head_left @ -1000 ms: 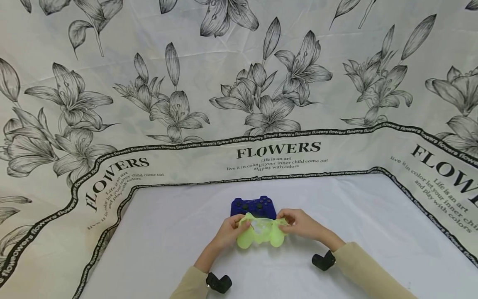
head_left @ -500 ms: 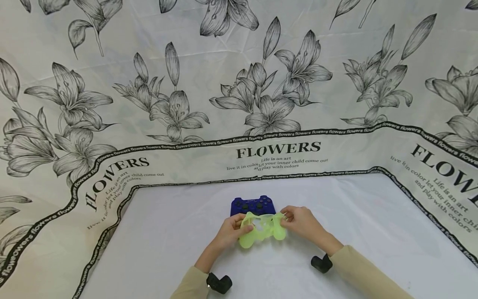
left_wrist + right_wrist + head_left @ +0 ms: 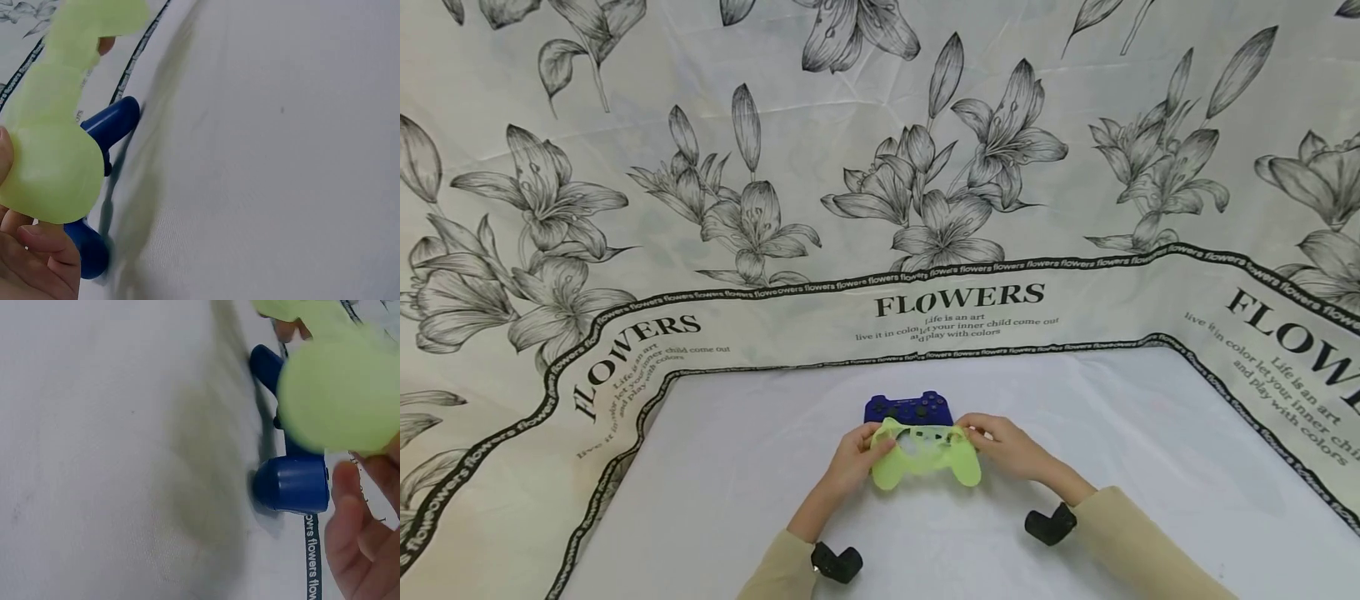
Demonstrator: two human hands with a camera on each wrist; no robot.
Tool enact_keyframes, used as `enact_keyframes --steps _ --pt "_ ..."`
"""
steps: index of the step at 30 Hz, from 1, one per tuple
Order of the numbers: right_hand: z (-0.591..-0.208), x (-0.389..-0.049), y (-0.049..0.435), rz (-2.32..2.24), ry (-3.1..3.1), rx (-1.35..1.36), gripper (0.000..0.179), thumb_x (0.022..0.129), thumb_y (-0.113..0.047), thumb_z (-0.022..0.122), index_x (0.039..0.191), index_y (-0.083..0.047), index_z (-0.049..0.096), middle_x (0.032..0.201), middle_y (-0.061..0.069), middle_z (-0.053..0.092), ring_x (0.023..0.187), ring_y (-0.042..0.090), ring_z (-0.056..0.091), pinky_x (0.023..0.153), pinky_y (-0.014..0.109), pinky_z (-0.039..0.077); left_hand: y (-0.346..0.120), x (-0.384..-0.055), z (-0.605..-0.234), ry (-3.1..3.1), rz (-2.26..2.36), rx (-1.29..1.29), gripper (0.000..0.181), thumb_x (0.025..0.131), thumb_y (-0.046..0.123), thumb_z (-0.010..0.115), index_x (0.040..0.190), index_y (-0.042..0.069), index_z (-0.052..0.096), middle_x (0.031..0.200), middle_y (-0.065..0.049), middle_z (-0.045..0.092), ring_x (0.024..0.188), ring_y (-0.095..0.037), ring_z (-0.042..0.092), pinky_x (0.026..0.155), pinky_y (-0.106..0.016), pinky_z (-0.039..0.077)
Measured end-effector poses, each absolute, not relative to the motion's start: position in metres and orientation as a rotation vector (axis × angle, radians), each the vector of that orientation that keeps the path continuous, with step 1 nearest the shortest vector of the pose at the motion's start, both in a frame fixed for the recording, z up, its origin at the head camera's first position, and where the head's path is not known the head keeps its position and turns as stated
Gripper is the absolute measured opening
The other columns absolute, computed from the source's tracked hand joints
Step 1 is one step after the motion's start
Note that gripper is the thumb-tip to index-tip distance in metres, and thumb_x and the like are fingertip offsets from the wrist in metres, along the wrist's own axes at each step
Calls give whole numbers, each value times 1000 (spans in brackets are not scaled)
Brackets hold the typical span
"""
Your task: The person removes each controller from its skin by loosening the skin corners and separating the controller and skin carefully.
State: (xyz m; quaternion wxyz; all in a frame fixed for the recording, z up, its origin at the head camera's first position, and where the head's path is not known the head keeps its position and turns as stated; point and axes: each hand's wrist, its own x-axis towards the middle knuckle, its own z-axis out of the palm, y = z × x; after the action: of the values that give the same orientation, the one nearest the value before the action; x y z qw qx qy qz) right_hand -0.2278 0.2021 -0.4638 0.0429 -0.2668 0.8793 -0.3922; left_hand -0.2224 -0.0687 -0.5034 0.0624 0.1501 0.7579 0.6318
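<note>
Between the two hands is a yellow-green silicone controller cover, raised off the table with its two grip lobes pointing down toward the person. The left hand pinches its left side, thumb on the near face. At the opposite upper corner the right hand pinches the edge. Just behind the cover lies a dark blue game controller on the table, its lower part hidden in the head view. Both wrist views show the cover apart from the blue controller, which no hand touches.
A white cloth covers the table. Behind it hangs a floral printed curtain with black bands along its lower part. A black wrist camera sits on the left wrist and another black camera on the right.
The cover has been turned and spread wider, so its openings and both lobes show more fully. Both hands have shifted slightly with it. The blue controller has stayed in place.
</note>
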Motion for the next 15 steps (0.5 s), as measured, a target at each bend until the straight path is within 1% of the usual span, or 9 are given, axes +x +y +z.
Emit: enact_keyframes --steps 2,4,5,7,9,10,12,14,15 --pt "-465 -230 207 -1300 2506 -871 26 103 -14 43 113 -3 63 89 2 60 70 14 49 54 21 41 -71 -223 -505 2285 1906 468 35 96 20 59 118 -8 58 105 -22 69 80 -3 58 70 -17 47" --pt "-467 -232 211 -1356 2380 -912 27 103 -14 41 114 0 62 89 1 59 71 17 49 52 21 41 -72 -223 -507 2272 1899 494 35 96 19 59 118 -9 58 104 -23 69 79 -2 58 71 -17 47" --pt "-468 -234 213 -1367 2341 -925 28 104 -14 41 114 2 61 91 1 59 73 15 50 54 22 42 -72 -222 -508 2260 1898 507 35 96 19 59 118 -9 58 103 -23 69 78 -2 58 70 -17 47" --pt "-470 -235 216 -1385 2285 -930 29 103 -14 41 115 4 61 98 4 62 78 11 52 60 24 46 -71 -220 -505 2242 1902 515 34 96 16 59 116 -11 58 101 -26 68 75 -1 58 68 -17 47" --pt "-473 -237 218 -1407 2222 -929 31 103 -15 41 115 6 60 106 0 64 86 5 54 68 26 49 -70 -219 -504 2231 1909 519 33 95 14 59 116 -12 58 100 -27 68 74 -1 57 67 -16 47" --pt "-473 -237 219 -1416 2190 -931 31 103 -15 41 115 7 60 107 -2 64 88 3 55 72 27 50 -70 -218 -504 2225 1909 515 32 95 13 60 115 -12 58 99 -27 68 73 -1 57 66 -16 46" --pt "-475 -238 221 -1433 2117 -938 31 103 -15 41 114 8 59 107 -6 65 89 1 55 78 28 49 -70 -218 -503 2206 1896 515 32 95 12 60 116 -12 57 99 -26 68 73 -1 57 65 -16 46" --pt "-476 -239 222 -1452 2047 -955 31 103 -15 40 114 10 57 103 -12 64 90 1 56 80 26 47 -70 -220 -507 2181 1875 530 35 95 14 60 118 -12 56 100 -24 68 74 -2 58 66 -16 47" --pt "-477 -239 223 -1460 2023 -960 31 103 -14 40 113 10 57 102 -12 64 91 2 56 82 25 47 -70 -221 -507 2164 1861 533 36 95 15 60 120 -11 55 101 -24 68 75 -2 59 66 -16 48"
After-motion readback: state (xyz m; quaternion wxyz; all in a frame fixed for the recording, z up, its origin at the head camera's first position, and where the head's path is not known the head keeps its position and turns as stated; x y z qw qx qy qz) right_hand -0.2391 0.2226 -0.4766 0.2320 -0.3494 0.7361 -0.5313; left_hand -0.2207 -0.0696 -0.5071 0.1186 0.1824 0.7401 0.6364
